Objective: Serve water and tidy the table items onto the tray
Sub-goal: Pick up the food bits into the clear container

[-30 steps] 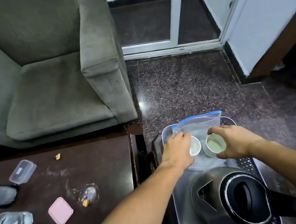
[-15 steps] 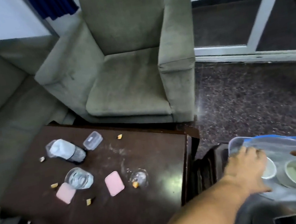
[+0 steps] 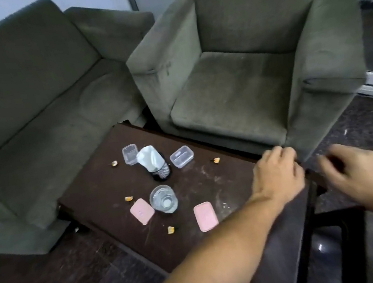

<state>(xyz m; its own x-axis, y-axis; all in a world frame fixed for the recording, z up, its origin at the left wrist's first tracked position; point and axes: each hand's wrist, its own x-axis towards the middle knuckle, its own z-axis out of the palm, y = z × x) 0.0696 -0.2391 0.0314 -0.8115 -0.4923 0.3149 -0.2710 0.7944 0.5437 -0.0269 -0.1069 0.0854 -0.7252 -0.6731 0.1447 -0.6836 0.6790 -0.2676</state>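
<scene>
while both hands, left (image 3: 276, 176) and right (image 3: 362, 177), hover with empty loose grip, glass (image 3: 163, 199), pink lids (image 3: 206, 216), clear boxes (image 3: 181, 156) remain on tabletop (image 3: 105, 188); tidying barely begun.

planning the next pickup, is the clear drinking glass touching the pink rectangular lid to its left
Cannot tell. In the head view the clear drinking glass sits right against the pink rectangular lid; their outlines meet, but no plain gap or contact shows.

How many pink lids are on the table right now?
2. One pink lid lies just left of the glass; the other pink lid lies to the glass's right, nearer the left forearm. None seems hidden, though the arm covers part of the table.
</scene>
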